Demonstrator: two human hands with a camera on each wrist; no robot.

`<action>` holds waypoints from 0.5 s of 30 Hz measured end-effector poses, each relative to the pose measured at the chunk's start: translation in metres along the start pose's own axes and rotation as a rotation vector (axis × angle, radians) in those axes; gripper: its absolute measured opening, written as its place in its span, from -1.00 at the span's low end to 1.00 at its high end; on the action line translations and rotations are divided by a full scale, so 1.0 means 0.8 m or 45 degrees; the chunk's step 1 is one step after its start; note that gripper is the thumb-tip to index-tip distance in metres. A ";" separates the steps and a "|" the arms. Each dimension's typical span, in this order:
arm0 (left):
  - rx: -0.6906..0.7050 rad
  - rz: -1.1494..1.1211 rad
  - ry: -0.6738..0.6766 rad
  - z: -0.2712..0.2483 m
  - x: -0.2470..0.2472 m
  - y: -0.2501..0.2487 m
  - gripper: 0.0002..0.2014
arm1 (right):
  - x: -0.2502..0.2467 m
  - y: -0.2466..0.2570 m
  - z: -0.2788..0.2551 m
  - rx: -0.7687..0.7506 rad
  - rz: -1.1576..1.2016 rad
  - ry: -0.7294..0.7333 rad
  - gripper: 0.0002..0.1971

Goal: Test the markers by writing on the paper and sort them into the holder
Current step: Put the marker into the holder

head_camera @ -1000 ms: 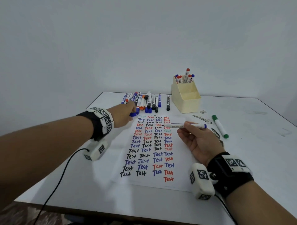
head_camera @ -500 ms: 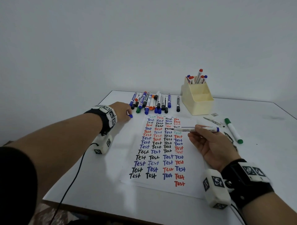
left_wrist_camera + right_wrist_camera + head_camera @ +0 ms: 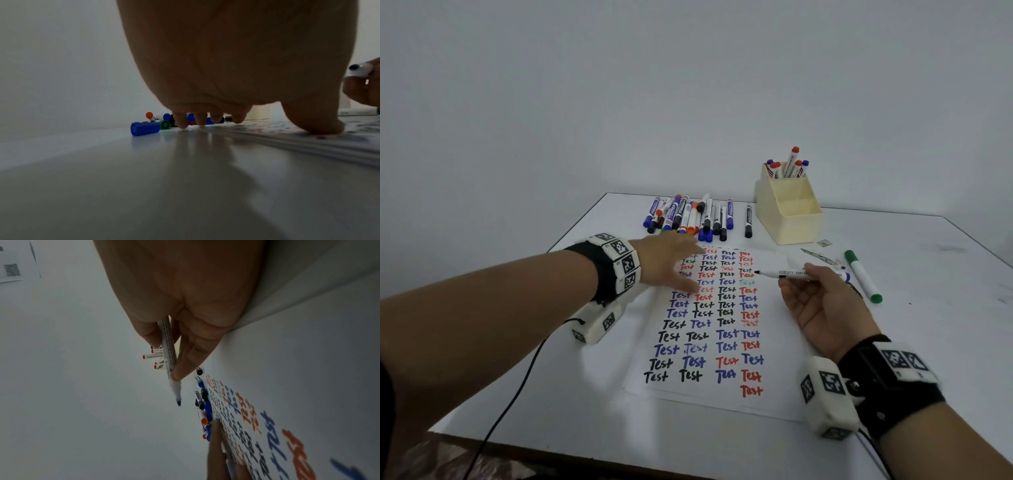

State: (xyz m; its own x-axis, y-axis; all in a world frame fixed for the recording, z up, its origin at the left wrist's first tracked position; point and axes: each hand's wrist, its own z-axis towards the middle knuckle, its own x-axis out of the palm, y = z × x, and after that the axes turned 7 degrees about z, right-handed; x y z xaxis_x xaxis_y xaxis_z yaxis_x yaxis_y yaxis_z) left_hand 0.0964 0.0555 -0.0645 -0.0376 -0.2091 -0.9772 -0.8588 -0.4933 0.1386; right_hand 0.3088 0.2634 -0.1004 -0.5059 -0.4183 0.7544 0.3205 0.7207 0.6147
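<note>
Pinched between the thumb and fingers of the right hand [image 3: 825,308], an uncapped marker [image 3: 791,274] lies level above the paper [image 3: 774,404], its dark tip pointing toward the left hand [image 3: 671,260]. Its barrel is white with dark lettering, and a blue end shows past the fingers on the far side of the grip. That left hand lies flat, fingers straight, with its fingertips [image 3: 182,125] and thumb pressing down at the paper's left edge and holding nothing. A loose blue cap [image 3: 145,128] lies on the table [image 3: 945,274] just beside those fingertips. Beyond both hands a row of markers [image 3: 698,217] lies side by side, and to the right of it stands the cream holder [image 3: 791,222], with several markers upright in its rear compartment. Rows of "Test" in black, blue and red fill the sheet. A green marker [image 3: 863,275] lies on the table just right of the grip.
</note>
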 end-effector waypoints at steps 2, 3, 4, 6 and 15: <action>-0.006 0.045 0.179 0.004 0.007 -0.005 -0.04 | 0.001 0.000 -0.002 -0.002 0.012 -0.007 -0.85; -0.010 0.047 0.256 0.006 0.009 -0.006 -0.05 | 0.001 0.001 -0.002 -0.004 0.017 -0.008 -0.85; -0.014 0.029 0.310 0.007 0.011 -0.006 -0.06 | 0.002 0.001 -0.003 -0.007 0.023 -0.010 -0.85; -0.021 -0.006 0.339 0.008 0.011 -0.009 -0.07 | 0.003 0.001 -0.005 -0.012 0.036 -0.014 -0.84; -0.163 -0.054 0.240 0.021 -0.001 -0.017 -0.16 | 0.005 0.002 -0.007 -0.019 0.034 -0.024 -0.86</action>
State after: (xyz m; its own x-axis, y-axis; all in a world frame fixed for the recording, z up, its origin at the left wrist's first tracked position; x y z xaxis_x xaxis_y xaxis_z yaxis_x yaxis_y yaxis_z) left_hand 0.0997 0.0763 -0.0680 0.1033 -0.3341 -0.9369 -0.7851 -0.6057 0.1294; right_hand 0.3119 0.2596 -0.0955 -0.5122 -0.3881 0.7662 0.3460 0.7232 0.5977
